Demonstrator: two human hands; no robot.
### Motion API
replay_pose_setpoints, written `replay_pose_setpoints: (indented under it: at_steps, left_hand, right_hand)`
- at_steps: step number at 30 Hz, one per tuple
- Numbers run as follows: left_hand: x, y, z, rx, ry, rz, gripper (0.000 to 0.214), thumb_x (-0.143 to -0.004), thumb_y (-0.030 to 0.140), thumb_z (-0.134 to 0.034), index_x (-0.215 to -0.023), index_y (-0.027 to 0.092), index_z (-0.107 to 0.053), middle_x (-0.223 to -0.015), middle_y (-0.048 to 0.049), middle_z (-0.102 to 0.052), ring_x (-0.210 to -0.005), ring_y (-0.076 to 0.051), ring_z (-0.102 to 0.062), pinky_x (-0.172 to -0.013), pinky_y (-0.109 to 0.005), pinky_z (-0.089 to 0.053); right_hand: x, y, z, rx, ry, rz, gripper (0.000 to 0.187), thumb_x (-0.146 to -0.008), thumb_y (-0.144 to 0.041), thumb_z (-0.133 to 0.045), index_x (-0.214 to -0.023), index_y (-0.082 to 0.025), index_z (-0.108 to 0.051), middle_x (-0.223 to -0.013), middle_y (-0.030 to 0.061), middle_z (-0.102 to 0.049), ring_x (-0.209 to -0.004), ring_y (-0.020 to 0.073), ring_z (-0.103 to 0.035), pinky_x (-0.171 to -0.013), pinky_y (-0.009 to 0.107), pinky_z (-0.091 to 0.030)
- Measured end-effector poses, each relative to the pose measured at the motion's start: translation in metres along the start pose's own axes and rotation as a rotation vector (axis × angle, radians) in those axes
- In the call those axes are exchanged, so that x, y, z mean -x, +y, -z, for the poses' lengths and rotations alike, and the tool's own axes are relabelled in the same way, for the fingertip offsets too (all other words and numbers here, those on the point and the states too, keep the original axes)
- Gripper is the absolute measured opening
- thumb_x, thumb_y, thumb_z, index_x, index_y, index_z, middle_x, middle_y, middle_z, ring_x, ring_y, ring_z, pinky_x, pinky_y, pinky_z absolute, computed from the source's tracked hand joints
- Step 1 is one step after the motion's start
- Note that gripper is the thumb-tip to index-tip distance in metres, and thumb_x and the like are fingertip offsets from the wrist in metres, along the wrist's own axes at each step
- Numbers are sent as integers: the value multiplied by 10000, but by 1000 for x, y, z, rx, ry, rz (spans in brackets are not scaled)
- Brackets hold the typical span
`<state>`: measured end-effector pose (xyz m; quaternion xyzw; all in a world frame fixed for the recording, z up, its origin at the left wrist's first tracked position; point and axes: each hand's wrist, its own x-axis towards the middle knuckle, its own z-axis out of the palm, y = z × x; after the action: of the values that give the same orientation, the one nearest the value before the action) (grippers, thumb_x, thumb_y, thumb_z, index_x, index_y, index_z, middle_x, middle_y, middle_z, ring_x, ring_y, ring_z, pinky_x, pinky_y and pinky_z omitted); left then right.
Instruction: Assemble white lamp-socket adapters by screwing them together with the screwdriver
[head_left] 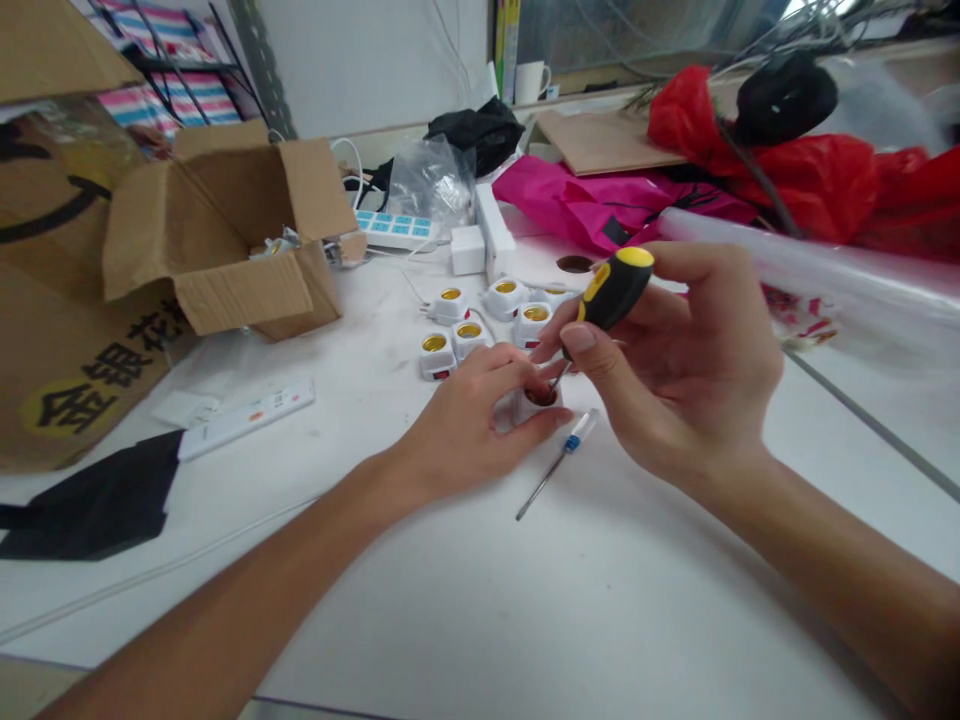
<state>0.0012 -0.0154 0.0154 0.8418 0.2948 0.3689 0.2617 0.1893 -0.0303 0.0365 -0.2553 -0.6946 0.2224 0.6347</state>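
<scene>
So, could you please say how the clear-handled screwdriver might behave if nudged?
The clear-handled screwdriver looks slender and narrow, so it may roll a little. Its straight metal shaft should stay stiff. The handle looks like smooth plastic, so it might feel slippery.

1. A white table (435, 600), lightly specked, carried everything.
2. Around its middle I saw a cluster of white lamp sockets (469, 338), upright, their insides golden.
3. A clear-handled screwdriver (574, 442) lay slantwise in front of them.
4. Off to the left lay a white remote control (247, 418), one end meeting a flat black pouch (97, 500).
5. Farther back stood an open cardboard box (240, 300), with a power strip (397, 228) near it.
</scene>
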Motion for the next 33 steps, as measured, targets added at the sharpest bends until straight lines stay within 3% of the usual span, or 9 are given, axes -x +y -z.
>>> replay_pose_setpoints:
  at_steps: [4,10,20,25,31,33]
  left_hand:
    - [0,1,0,8,5,0,116,-1011,291,-782,-1033,221,-692,-1106,-62,-718,-1108,-277,-666,-999,-467,-551]
    - [2,1,-1,-14,15,7,117,-1008,289,-764,-1086,242,-692,-1113,-48,-715,-1097,-276,-666,-991,-466,-565]
    - [1,5,-2,-50,18,12,134,-980,255,-782,-1090,245,-707,-1128,-53,-736,-1103,-277,-671,-1005,-474,-572]
    - [1,7,-3,-55,38,1,123,-965,253,-794,-981,226,-675,-1041,-41,-718,-1053,-256,-667,-972,-437,-559]
    - [0,6,-2,-75,36,-23,124,-960,237,-772,-1058,201,-705,-1072,-60,-739,-1060,-261,-668,-983,-445,-548]
    - [1,6,-4,-95,39,-38,137,-954,233,-761,-1077,192,-715,-1068,-68,-743,-1034,-264,-666,-962,-452,-546]
  right_hand:
    - [0,-1,0,27,-10,37,353,-1026,-150,-767,-1289,-332,-618,-1029,-5,-739,-918,225,-789,-647,326,-684]
    - [3,-1,3,136,-34,-18,417,-1005,-151,-753,-1375,-297,-627,-1086,33,-717,-953,255,-777,-681,392,-705]
    - [4,-1,7,143,-59,-32,453,-1032,-181,-739,-1443,-319,-606,-1066,12,-711,-888,209,-757,-714,349,-707]
    - [5,-1,9,132,-101,-86,445,-1090,-214,-684,-1515,-278,-569,-1077,27,-724,-910,196,-767,-771,336,-698]
    - [3,-2,12,102,-154,-45,741,-1110,-188,-642,-1749,-375,-315,-1092,29,-714,-749,168,-707,-715,344,-691]
    - [3,-1,14,127,-173,-29,735,-1123,-187,-612,-1756,-405,-308,-1126,37,-721,-769,172,-718,-733,351,-694]
